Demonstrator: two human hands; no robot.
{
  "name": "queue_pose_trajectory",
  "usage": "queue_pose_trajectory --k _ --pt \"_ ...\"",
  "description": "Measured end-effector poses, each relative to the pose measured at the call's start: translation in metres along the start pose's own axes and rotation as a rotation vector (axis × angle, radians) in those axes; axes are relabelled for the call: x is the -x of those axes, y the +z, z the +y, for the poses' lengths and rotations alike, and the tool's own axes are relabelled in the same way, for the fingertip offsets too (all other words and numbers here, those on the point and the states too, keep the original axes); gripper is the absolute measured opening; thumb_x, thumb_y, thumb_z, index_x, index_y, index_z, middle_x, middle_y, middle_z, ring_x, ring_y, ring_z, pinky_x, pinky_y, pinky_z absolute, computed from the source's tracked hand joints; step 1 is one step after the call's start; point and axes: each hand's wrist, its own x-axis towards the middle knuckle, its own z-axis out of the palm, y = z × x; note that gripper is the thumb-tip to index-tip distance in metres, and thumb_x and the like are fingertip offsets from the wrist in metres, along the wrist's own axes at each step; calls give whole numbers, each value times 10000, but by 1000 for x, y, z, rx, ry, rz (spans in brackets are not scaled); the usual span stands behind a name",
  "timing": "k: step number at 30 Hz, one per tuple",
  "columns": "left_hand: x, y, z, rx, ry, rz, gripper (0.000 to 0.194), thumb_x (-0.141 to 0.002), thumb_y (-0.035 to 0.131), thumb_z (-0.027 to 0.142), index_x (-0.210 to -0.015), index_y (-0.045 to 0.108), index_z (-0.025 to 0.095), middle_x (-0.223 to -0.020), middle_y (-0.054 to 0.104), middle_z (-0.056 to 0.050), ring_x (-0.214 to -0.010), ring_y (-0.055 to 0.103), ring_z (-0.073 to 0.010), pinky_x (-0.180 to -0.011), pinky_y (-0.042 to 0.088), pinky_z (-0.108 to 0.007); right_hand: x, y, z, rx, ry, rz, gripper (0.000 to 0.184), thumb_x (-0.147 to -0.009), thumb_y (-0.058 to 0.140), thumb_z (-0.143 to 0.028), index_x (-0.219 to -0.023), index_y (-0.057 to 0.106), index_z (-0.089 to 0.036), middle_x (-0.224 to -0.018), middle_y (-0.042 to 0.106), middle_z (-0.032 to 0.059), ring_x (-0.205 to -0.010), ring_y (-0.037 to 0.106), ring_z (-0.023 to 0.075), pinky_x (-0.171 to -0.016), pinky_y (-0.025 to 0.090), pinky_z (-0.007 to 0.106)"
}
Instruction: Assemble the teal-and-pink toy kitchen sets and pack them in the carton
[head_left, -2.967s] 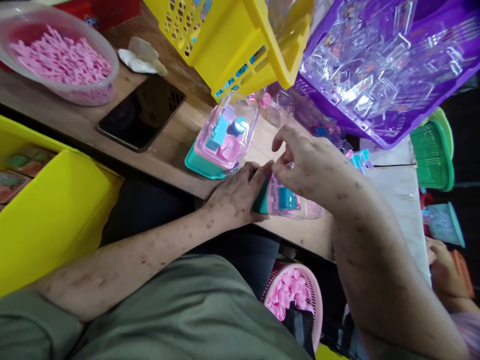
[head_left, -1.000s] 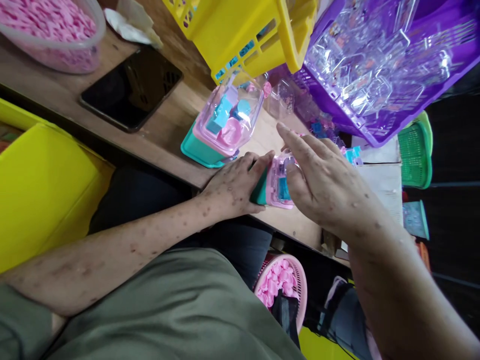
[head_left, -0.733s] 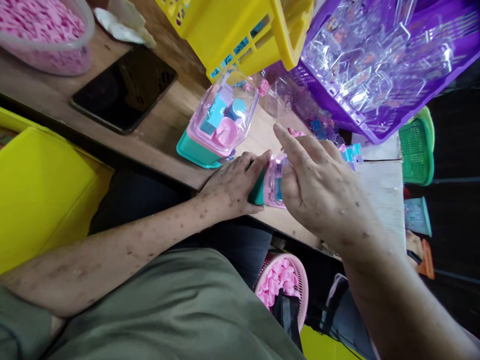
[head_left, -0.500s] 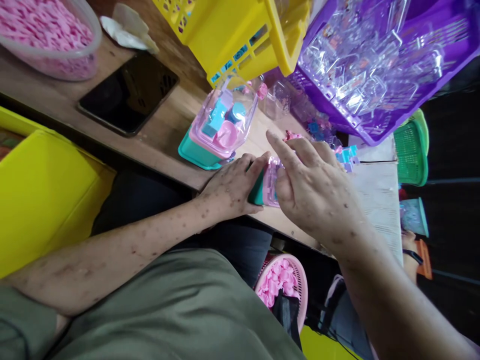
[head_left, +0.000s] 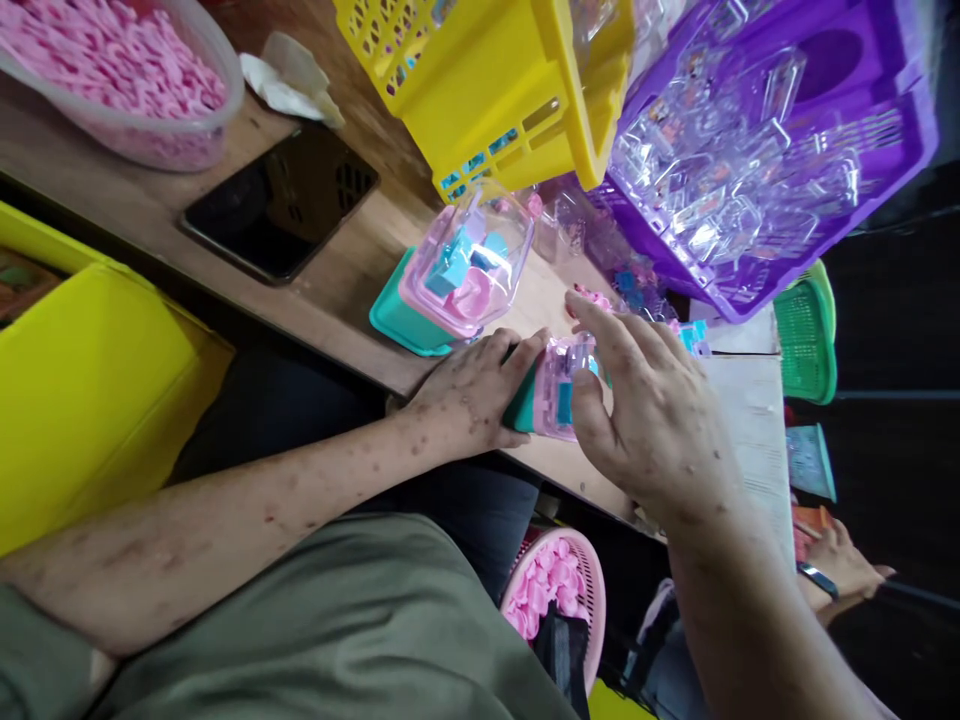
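A small toy case (head_left: 552,400) with a teal base, pink rim and clear front lies on its side on the wooden table; blue and purple parts show inside. My left hand (head_left: 474,392) is wrapped round its teal base. On the other side, my right hand (head_left: 651,410) is at its clear end, fingers apart and extended; whether the thumb touches the cover I cannot tell. Just left of these stands a matching case (head_left: 427,300), with blue, purple and pink pieces under its clear cover.
A dark phone (head_left: 277,205) and a tub of pink parts (head_left: 180,130) are at the left. Behind are a yellow basket (head_left: 495,90) and a purple basket (head_left: 810,240) of clear plastic pieces. A pink basket (head_left: 596,600) stands below. Another person's hand (head_left: 836,565) shows at right.
My right hand has opened out from a pointing shape, showing more of the case. My left hand keeps its hold. The other person's hand has come further into view, and the camera has shifted slightly.
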Motion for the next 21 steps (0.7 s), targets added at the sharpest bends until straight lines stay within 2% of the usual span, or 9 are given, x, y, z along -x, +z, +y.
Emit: queue_pose_trajectory --k 3,5,10,16,21 --pt "0 0 0 5 11 -6 1207 -810 972 337 -1690 149 269 -1530 557 -163 -1462 600 -377 -1225 505 -531 4 -4 1 -42 30 69 670 -1095 500 -277 -1759 420 -320 -1568 679 151 -1372 671 439 -1159 548 705" --pt "0 -1 0 -8 10 -15 1193 -814 969 334 -1691 164 251 -1531 561 -167 -1459 600 -375 -1234 497 -530 6 -9 4 -87 53 57 652 -1112 472 -295 -1759 416 -345 -1607 670 119 -1381 687 422 -1167 561 683" --pt "0 0 -1 -31 8 -16 1196 -819 976 392 -1691 168 267 -1556 547 -158 -1485 578 -377 -1260 473 -536 -1 -19 8 -83 31 -20 640 -1099 473 -301 -1737 477 -253 -1646 657 135 -1441 675 429 -1200 561 686" --pt "1 1 -2 -30 16 -9 1219 -833 962 433 -1699 116 297 -1561 540 -166 -1494 568 -388 -1250 477 -556 -14 -16 4 -66 -26 -64 663 -1066 511 -276 -1728 521 -252 -1506 740 153 -1342 713 436 -1214 537 722" --pt "1 2 -1 -40 12 -25 1198 -860 937 457 -1696 99 272 -1578 518 -186 -1486 562 -391 -1252 476 -555 -17 -8 2 -62 -49 -70 666 -1052 533 -250 -1717 543 -215 -1417 758 181 -1287 723 435 -1220 509 744"
